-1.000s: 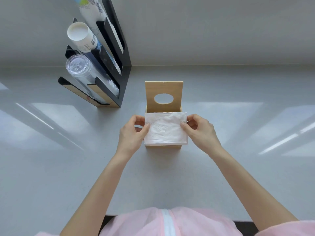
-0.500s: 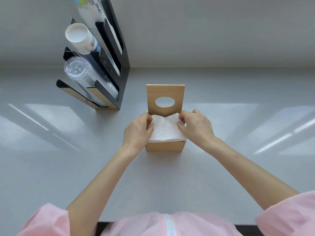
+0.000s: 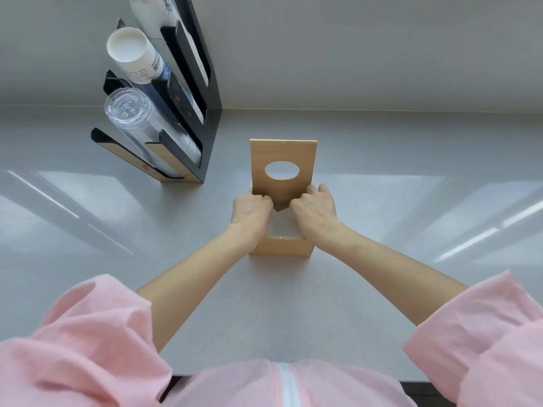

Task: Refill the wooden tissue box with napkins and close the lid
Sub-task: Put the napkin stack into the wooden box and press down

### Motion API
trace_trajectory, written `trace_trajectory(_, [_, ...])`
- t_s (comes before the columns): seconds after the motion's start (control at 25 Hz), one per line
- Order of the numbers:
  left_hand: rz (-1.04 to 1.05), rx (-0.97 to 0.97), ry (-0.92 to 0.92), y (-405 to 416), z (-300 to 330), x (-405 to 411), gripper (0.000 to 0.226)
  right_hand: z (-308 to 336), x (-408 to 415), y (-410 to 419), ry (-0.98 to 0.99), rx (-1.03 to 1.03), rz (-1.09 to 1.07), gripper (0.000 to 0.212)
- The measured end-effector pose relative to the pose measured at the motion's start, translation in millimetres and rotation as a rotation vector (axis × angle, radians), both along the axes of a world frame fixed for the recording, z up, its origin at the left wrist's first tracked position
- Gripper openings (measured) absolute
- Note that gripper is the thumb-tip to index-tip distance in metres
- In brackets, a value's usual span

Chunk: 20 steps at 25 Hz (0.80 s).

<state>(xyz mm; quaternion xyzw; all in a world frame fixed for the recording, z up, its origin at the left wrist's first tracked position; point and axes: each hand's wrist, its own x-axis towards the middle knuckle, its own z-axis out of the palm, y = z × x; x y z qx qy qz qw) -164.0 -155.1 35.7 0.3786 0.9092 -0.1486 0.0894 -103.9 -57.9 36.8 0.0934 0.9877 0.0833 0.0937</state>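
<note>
Back left on the grey counter point(image 3: 382, 177) we note a black cup rack point(image 3: 210, 92) holding a paper cup stack point(image 3: 133, 54) and a clear cup stack point(image 3: 132, 118); well apart from the work. Mid-counter stands the wooden tissue box point(image 3: 280, 246), pale wood, its lid point(image 3: 283, 151) upright with an oval hole. Our left hand point(image 3: 249, 211) and right hand point(image 3: 314, 210) reach down into the box, knuckles close together, fingertips hidden; grip cannot be determined. Napkins point(image 3: 282, 223) show only as a white patch between the wrists. Pink sleeves point(image 3: 88, 333) fill the lower edge.
</note>
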Motion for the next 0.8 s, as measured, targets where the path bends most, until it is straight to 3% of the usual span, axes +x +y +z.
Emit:
trace_trajectory(0.16, [-0.021,-0.083,0.018,7.6,0.2,1.5,0.030,2.2,-3.9,-4.4,-0.028,0.047,0.034,0.020])
trace_trajectory(0.28, [-0.041,-0.118,0.033,7.7,0.1,1.3,0.028,-0.8,-2.5,-1.5,-0.019,0.031,0.002,0.038])
trace_trajectory(0.4, [-0.014,-0.086,0.006,5.0,-0.4,0.4,0.028,1.2,-1.6,0.2,-0.011,-0.003,-0.052,0.039])
trace_trajectory(0.52, [0.024,0.023,0.002,4.0,4.8,-0.7,0.034,9.0,-1.2,1.4,0.038,-0.067,-0.062,0.016])
trace_trajectory(0.6, [-0.063,0.071,0.028,3.1,9.3,-2.6,0.026,14.0,-0.7,2.3,0.077,-0.086,0.020,0.012])
trace_trajectory(0.72, [-0.249,-0.055,-0.015,-0.8,8.8,-3.0,0.016,11.2,1.0,-1.6,-0.091,-0.058,0.156,0.023])
trace_trajectory(0.8, [-0.281,-0.185,-0.069,-0.9,3.7,-6.9,0.024,5.9,-1.2,-4.1,-0.254,-0.017,0.172,0.025])
